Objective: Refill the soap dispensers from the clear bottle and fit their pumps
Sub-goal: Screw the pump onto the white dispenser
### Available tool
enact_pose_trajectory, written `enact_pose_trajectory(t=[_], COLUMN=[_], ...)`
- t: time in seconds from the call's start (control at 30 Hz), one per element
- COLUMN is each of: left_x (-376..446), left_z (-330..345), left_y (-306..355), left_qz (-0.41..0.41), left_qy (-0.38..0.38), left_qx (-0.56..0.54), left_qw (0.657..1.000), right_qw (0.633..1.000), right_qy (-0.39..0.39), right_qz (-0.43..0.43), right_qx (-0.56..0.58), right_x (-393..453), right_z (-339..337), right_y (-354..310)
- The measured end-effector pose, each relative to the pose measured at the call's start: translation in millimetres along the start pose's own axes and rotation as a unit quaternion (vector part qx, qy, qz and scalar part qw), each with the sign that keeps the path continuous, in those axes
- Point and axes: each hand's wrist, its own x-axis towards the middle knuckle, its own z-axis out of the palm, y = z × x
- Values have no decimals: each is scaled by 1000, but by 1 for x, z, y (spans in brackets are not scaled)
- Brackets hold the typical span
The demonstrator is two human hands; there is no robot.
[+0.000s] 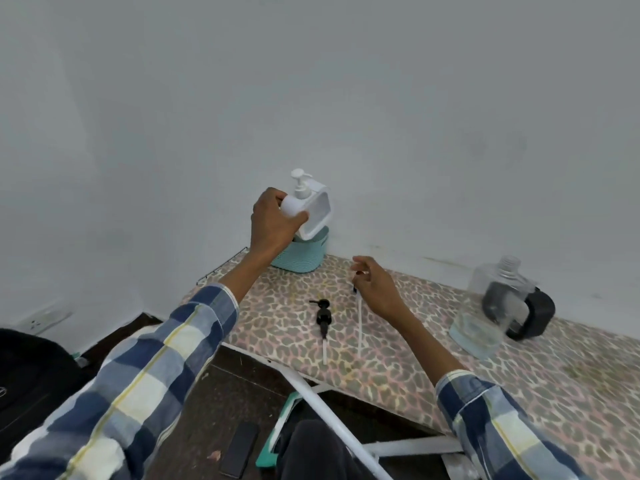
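Note:
My left hand [272,221] grips a white soap dispenser [313,207] with its white pump fitted, holding it over a teal basket [304,256] at the board's far left end. My right hand [375,284] pinches the head of a pump whose white tube [360,322] hangs down to the leopard-print board [485,382]. A second black pump [323,318] lies flat on the board between my hands. At the right stands the clear bottle [485,306], uncapped, with a little bluish liquid at its bottom. A black dispenser [530,315] sits right behind it.
The board butts against a pale wall. Its white metal legs [329,410] cross below. On the dark floor lie a black phone-like slab [240,448], a teal object [277,441] and, at the left, a black bag [31,379].

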Motion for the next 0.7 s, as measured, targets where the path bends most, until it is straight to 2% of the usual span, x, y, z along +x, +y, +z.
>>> enact_pose_trajectory(t=[0.17,0.3,0.5,0.7], left_x=[20,27,33,31], left_z=[18,32,45,58], left_y=[-29,-47,-57,-76], left_qz=[-19,-33,-48,-79], left_qy=[2,6,11,9], left_qx=[36,49,97,149], left_qw=[999,998,994,986], right_qw=[999,995,984,988], right_qy=[-9,71,173,148], right_qz=[-25,-55,-37,-33], right_qx=[-46,-46,18,11], right_x=[9,6,-11,-9], right_z=[27,43,46,45], right_y=[5,14,30,33])
